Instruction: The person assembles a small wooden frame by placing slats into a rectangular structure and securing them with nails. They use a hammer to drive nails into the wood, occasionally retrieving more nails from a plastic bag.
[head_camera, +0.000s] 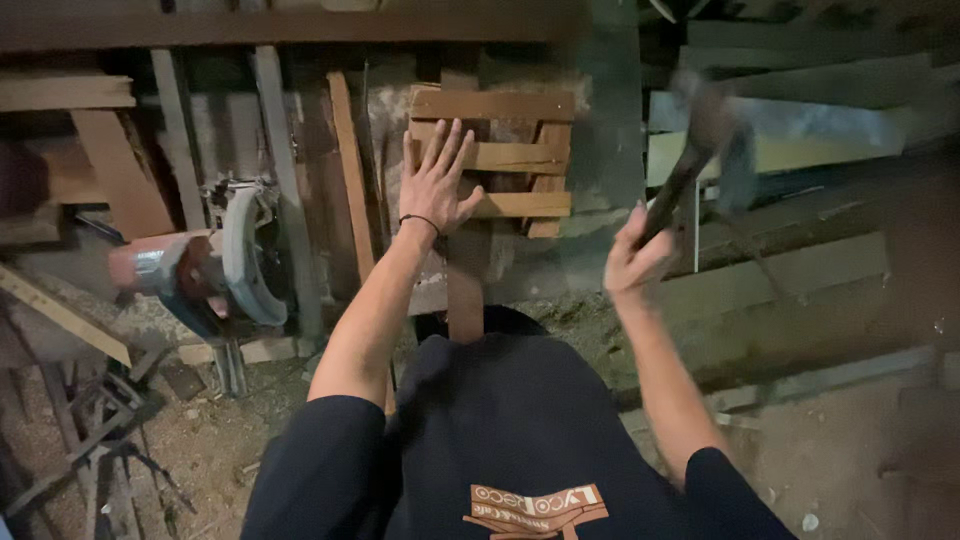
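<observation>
Now the left hand presses flat, fingers spread, on the slatted wooden frame. The right hand grips a raised, blurred hammer; three slats look fixed already, with nailing seemingly unfinished.

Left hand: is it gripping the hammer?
No: the left hand lies flat with fingers spread on the wooden slat frame, while the right hand holds the hammer raised.
</observation>
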